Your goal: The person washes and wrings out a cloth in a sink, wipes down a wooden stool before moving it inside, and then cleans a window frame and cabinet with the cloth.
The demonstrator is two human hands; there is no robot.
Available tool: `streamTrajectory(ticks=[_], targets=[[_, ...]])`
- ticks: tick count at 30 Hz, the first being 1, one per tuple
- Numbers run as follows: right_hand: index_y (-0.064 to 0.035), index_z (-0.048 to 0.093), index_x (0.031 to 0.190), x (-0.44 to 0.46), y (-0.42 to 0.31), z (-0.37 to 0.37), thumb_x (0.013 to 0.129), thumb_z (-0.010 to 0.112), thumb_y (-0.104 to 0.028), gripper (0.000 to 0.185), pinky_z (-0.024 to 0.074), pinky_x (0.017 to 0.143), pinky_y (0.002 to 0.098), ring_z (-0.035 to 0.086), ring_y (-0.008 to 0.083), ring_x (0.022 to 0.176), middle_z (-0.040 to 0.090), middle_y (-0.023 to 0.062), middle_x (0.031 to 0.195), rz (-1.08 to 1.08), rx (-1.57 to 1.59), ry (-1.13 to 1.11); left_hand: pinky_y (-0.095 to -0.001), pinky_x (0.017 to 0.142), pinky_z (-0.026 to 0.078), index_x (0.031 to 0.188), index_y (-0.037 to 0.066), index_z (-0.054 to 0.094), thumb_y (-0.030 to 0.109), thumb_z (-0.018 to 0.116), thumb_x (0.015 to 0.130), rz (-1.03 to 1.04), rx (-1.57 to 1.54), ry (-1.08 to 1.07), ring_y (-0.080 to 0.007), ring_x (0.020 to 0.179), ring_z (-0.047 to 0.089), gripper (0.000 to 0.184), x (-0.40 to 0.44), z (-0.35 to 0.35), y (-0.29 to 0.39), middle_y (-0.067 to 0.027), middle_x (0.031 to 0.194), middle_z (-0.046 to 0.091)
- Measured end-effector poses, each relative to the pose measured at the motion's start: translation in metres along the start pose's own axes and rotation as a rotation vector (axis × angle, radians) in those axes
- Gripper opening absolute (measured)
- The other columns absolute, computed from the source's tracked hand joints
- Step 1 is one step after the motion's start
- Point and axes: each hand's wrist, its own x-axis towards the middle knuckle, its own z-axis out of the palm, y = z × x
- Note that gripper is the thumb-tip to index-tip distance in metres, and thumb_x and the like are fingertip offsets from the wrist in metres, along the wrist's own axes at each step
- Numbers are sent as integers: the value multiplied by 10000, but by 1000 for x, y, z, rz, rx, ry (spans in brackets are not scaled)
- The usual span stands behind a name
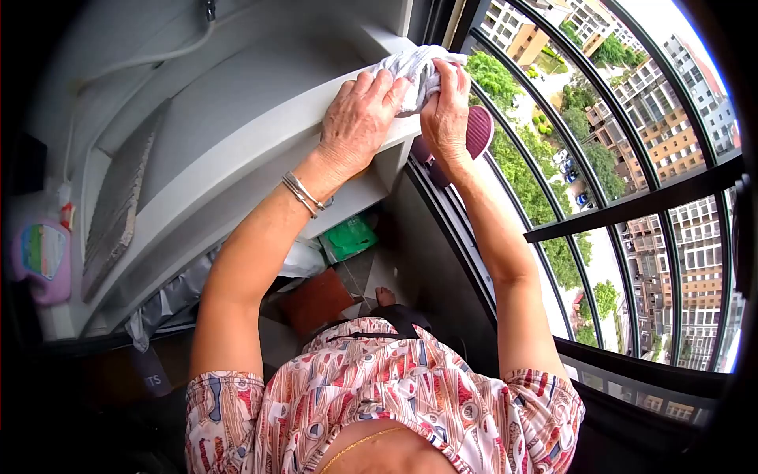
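A crumpled white cloth lies bunched at the right end of a white counter edge, close to the window. My left hand, with bracelets at the wrist, has its fingers curled onto the cloth's left side. My right hand grips the cloth's right side between thumb and fingers. Just beneath and beside my right hand is a purple slipper on the window ledge, partly hidden by my hand and forearm.
At the left stand a purple bottle and a ridged washboard. Below the counter are a green bag, silver plastic and a reddish-brown item. Dark window bars run along the right.
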Motion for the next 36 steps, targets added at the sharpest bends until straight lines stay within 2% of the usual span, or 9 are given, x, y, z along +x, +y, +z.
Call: streamTrajectory(ticks=[5, 9, 11, 16, 17, 19, 23, 30, 36], targets=[[-38, 477, 1177, -31, -25, -2, 678, 461, 113, 521, 385, 906, 455, 390, 468, 1085, 365, 291, 1152, 6, -120, -73, -352, 797, 436, 1117, 61, 576, -2, 542, 740, 27, -66, -10, -256, 942, 512, 383, -20, -20, -9, -109, 1088, 528], [2, 508, 1099, -119, -41, 21, 679, 448, 131, 444, 416, 884, 407, 470, 399, 1038, 440, 241, 1095, 210, 355, -491, -345, 698, 427, 1014, 47, 595, 40, 570, 738, 87, -189, -177, -237, 839, 504, 277, -66, -23, -3, -84, 1000, 521], [18, 522, 1056, -125, -37, 18, 693, 430, 140, 393, 421, 893, 366, 509, 370, 1027, 486, 220, 1098, 191, 440, -332, -346, 710, 426, 1023, 47, 600, 29, 576, 732, 38, -199, -133, -241, 851, 503, 292, -83, -12, 8, -89, 1011, 520], [44, 521, 1069, -88, 9, -9, 714, 406, 91, 377, 411, 903, 405, 499, 403, 1047, 484, 233, 1134, 232, 31, -24, -348, 799, 420, 1087, 48, 597, 35, 574, 750, 8, -178, 123, -257, 939, 479, 338, -62, 8, 26, -88, 1097, 497], [81, 487, 1059, -85, 18, -1, 729, 424, 66, 337, 401, 905, 416, 473, 422, 1049, 457, 266, 1133, 237, -4, -74, -372, 817, 417, 1113, 50, 583, -30, 550, 724, -36, -212, 64, -284, 979, 479, 399, -60, 17, 29, -99, 1123, 499], [109, 453, 1030, -98, 32, 23, 732, 461, 37, 307, 374, 924, 431, 433, 443, 1063, 435, 288, 1109, 317, -97, -299, -332, 778, 428, 1082, 60, 568, 96, 541, 779, -89, -53, -85, -234, 905, 478, 306, -68, 51, 24, -65, 1072, 496], [82, 473, 928, -103, 30, 17, 721, 518, -38, 244, 277, 976, 535, 380, 487, 1089, 433, 301, 1078, 53, -281, -370, -286, 715, 402, 1049, 78, 560, 131, 519, 789, -113, 161, -138, -168, 849, 477, 269, -90, 64, 22, -26, 1012, 505], [26, 544, 885, -105, -9, 22, 713, 498, -80, 207, 415, 843, 452, 461, 417, 991, 470, 256, 999, -37, -194, -443, -271, 718, 375, 942, 98, 556, 161, 506, 804, -162, 152, -121, -154, 849, 470, 159, -137, 22, -8, -32, 931, 493], [-1, 567, 929, -137, -112, 62, 619, 611, -111, 332, 421, 836, 450, 452, 395, 992, 467, 209, 976, -235, -38, -470, -362, 711, 387, 1183, 71, 525, -29, 492, 728, -396, 48, -194, -252, 861, 483, 468, -225, -60, -35, -72, 1110, 481]])
